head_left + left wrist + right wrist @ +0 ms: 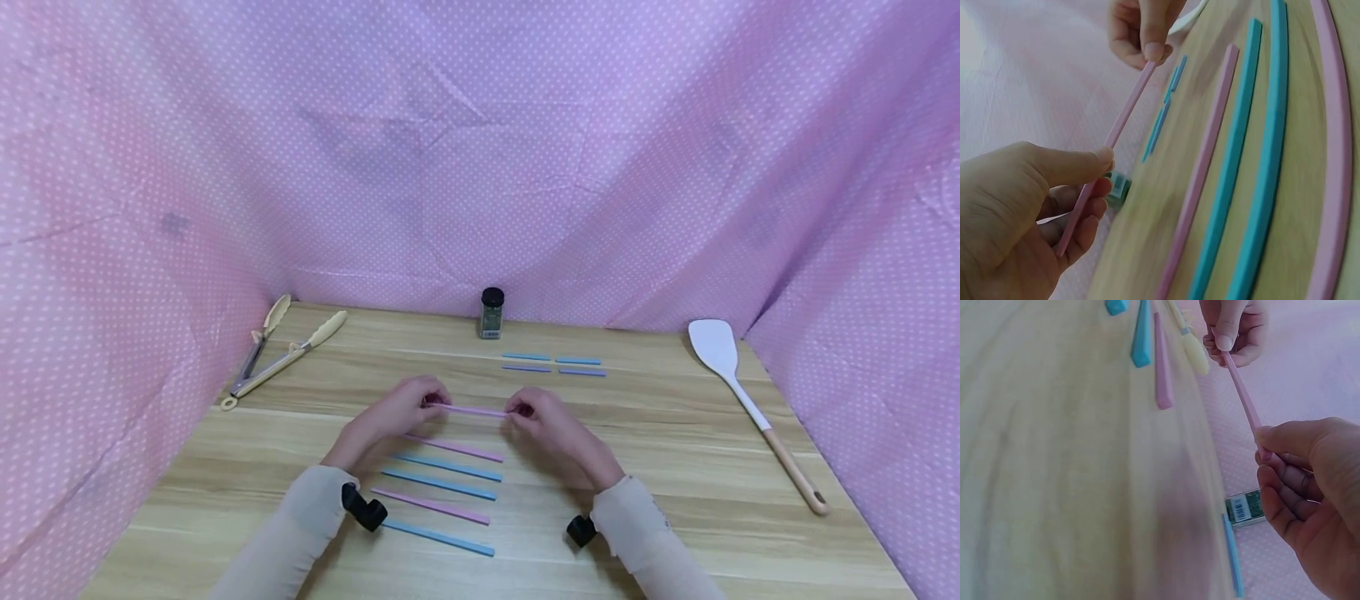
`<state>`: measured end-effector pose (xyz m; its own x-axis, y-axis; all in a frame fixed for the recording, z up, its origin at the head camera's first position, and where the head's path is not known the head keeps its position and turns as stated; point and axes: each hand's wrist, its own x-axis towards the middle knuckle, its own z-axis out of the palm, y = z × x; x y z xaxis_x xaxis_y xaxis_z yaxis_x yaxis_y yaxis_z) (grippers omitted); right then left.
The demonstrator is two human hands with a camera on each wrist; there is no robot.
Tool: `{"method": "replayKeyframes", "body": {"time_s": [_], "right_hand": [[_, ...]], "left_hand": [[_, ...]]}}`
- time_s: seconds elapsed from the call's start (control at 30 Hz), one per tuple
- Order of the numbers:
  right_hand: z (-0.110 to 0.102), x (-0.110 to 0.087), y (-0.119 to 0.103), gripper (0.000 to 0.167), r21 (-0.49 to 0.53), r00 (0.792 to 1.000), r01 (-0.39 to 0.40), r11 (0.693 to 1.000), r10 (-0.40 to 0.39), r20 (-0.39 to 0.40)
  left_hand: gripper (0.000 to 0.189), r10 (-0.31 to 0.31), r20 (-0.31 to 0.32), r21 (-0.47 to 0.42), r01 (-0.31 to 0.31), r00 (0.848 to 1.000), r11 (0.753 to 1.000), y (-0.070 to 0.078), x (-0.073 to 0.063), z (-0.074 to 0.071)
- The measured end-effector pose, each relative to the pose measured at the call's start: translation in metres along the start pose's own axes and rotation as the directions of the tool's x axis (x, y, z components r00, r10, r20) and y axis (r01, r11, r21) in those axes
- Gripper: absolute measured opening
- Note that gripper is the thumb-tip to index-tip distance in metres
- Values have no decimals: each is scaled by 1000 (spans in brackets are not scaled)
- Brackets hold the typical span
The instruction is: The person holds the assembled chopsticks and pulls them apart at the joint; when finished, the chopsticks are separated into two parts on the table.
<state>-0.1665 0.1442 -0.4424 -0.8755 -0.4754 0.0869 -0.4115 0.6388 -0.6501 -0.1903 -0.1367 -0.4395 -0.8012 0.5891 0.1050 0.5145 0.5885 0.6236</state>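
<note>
Pinching a pink stick near both ends, left hand plus right hand, so it won't wobble, I'd guess.

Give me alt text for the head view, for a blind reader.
A person's left hand and right hand hold a pink stick between them over a wooden table. Five long pink and blue sticks lie in front, with tongs left, a jar behind and a white spatula right.

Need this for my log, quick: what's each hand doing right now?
Left hand: closed, pinching a pink stick.
Right hand: closed, pinching the same pink stick.
</note>
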Motion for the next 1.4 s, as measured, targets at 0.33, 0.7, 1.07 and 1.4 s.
{"method": "replayKeyframes", "body": {"time_s": [0.33, 0.7, 1.07, 1.4], "right_hand": [[-10, 0, -5, 7, 4, 997, 65, 998, -65, -43], [-2, 9, -13, 9, -62, 986, 155, 986, -158, -53], [-4, 11, -19, 5, -53, 987, 149, 987, -152, -48], [-5, 9, -17, 6, -56, 994, 98, 994, -101, -49]], "left_hand": [[6, 25, -15, 23, -24, 1000, 999, 15, 7, 3], [11, 46, -18, 53, -45, 999, 998, 26, 16, 8], [6, 8, 3, 65, -8, 1000, 998, 34, 22, 8], [4, 62, -41, 92, -58, 997, 994, 32, 26, 11]]}}
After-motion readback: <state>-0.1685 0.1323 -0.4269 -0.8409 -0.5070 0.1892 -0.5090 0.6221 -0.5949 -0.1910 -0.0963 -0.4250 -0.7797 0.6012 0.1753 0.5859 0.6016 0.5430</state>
